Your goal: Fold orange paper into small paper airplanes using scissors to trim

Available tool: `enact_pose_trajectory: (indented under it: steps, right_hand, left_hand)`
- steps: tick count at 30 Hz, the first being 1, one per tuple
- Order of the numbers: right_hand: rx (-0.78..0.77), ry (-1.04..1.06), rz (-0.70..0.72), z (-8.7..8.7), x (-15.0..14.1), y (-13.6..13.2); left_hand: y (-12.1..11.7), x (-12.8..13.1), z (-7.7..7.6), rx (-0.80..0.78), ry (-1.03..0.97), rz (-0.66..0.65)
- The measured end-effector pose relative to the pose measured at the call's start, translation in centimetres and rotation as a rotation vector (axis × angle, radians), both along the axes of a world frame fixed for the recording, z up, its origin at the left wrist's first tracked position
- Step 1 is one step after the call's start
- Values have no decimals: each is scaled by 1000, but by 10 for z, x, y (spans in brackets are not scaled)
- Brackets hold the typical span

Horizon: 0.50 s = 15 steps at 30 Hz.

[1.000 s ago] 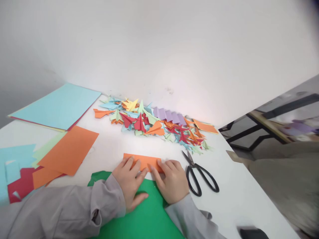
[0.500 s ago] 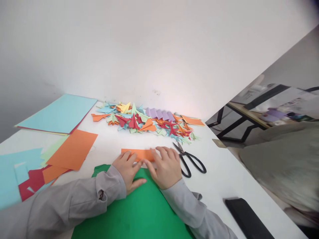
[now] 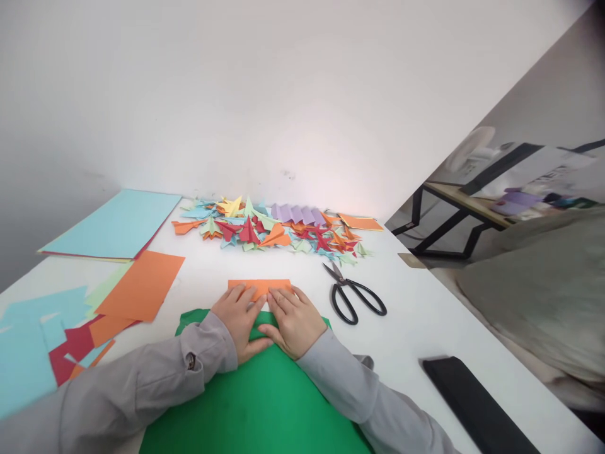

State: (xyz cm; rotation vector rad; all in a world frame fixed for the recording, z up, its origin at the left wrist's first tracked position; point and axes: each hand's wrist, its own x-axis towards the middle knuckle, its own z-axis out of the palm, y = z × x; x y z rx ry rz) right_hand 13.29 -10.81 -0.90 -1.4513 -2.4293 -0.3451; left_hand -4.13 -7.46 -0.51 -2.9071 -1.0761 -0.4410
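A folded strip of orange paper (image 3: 258,287) lies on the white table just beyond a large green sheet (image 3: 265,403). My left hand (image 3: 239,318) holds down the strip's left part, its fingers bent over the near edge. My right hand (image 3: 293,320) presses its fingers onto the middle and right part of the strip. The fingertips of both hands nearly meet there, and the thumbs lie close together over the green sheet. My fingers hide much of the strip's near edge. To the right of my right hand lie black-handled scissors (image 3: 347,293), their blades slightly apart.
A heap of small folded paper planes (image 3: 250,230) and a pleated purple paper (image 3: 297,215) lie near the wall. Blue sheets (image 3: 118,221), orange sheets (image 3: 142,284) and coloured scraps (image 3: 78,347) spread at left. A black flat object (image 3: 472,397) lies at front right.
My right hand has slid left along the orange strip, and its fingers have drawn together. My left hand stays on the strip. The whole view has shifted slightly.
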Motion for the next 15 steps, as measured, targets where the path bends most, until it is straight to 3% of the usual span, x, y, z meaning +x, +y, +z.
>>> enact_pose_trajectory:
  steps: [7, 15]
  right_hand:
    - [-43, 28, -12, 8, -1, 1]
    - [-77, 55, -48, 8, -2, 0]
  left_hand:
    - [2, -15, -7, 33, 64, 0]
    - [2, -53, -10, 119, 138, 67]
